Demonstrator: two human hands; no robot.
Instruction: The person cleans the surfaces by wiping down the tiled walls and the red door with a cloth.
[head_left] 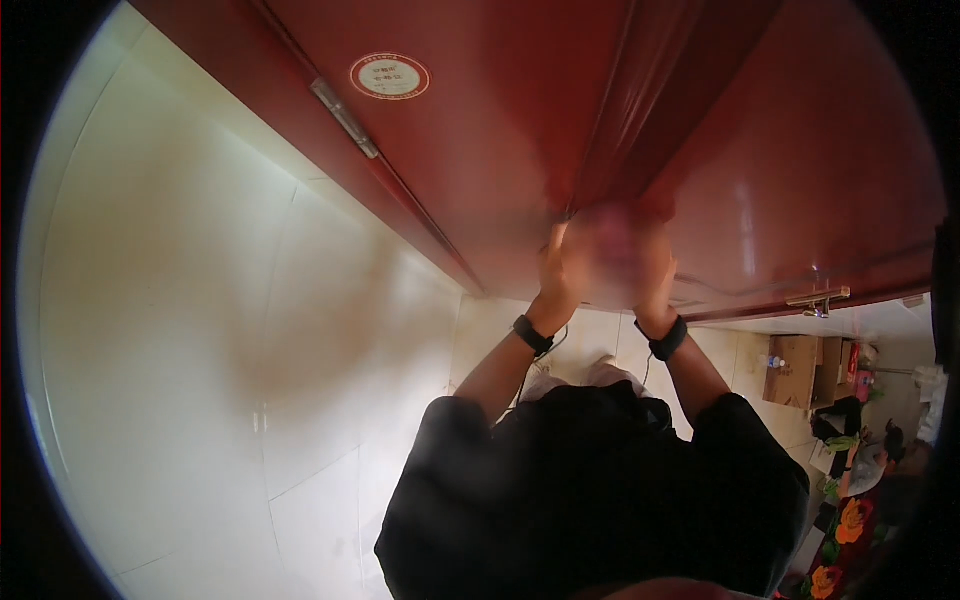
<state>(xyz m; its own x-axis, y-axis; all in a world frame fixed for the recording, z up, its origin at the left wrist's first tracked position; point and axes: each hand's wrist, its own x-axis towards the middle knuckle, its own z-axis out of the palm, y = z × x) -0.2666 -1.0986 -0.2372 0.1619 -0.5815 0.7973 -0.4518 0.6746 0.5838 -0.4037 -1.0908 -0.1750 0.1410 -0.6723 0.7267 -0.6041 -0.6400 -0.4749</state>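
A dark red, glossy door (pixel 480 120) spans the upper part of the view, with a raised vertical ridge down its middle. My left hand (pixel 560 272) and my right hand (pixel 657 288) are raised in front of it, a short way apart. A pinkish blurred patch lies between them and covers most of their fingers. Whether the hands touch the door or hold something cannot be made out. Each wrist wears a black band, the left band (pixel 533 335) and the right band (pixel 668 338), with a thin cord near each.
A metal hinge (pixel 344 118) and a round white sticker (pixel 390 76) are on the door's left part. A metal handle (pixel 819 298) sits at its right. Pale tiled wall (pixel 200 300) fills the left. At right are cardboard boxes (pixel 792 372) and orange-flowered fabric (pixel 851 521).
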